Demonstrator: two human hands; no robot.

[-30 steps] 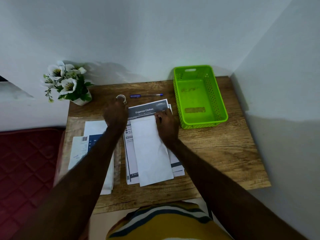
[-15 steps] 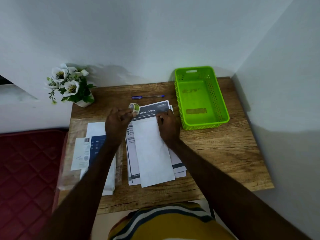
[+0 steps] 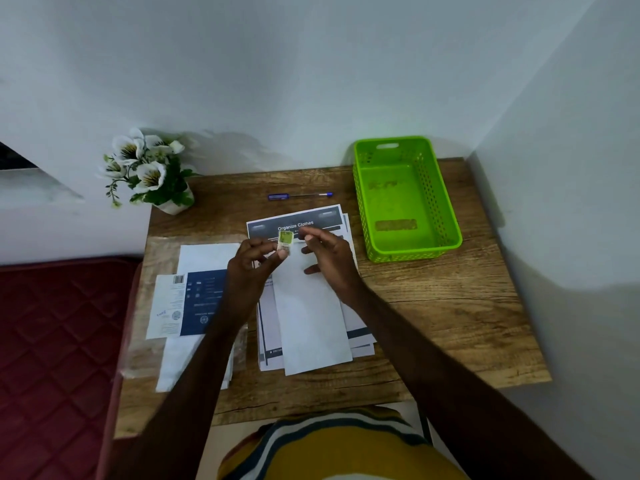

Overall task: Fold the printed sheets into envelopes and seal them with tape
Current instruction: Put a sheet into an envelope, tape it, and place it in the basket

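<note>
Tape roll point(image 3: 285, 241): pinched in left hand point(image 3: 254, 263), raised over folded envelope point(image 3: 308, 310) at desk point(image 3: 450, 306) centre. Right hand point(image 3: 327, 252): fingers loosely curled at roll, grip unclear. Risks: envelope unpinned, flap springing open; tape end sticking to fingers, tearing crooked.

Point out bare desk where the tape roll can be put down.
Bare wood lies right of the printed sheets, below the green basket, and behind them around the pen. The left side is crowded with envelopes.

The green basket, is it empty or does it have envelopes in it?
Empty: the green basket shows only its bare floor, with no envelopes inside.
</note>
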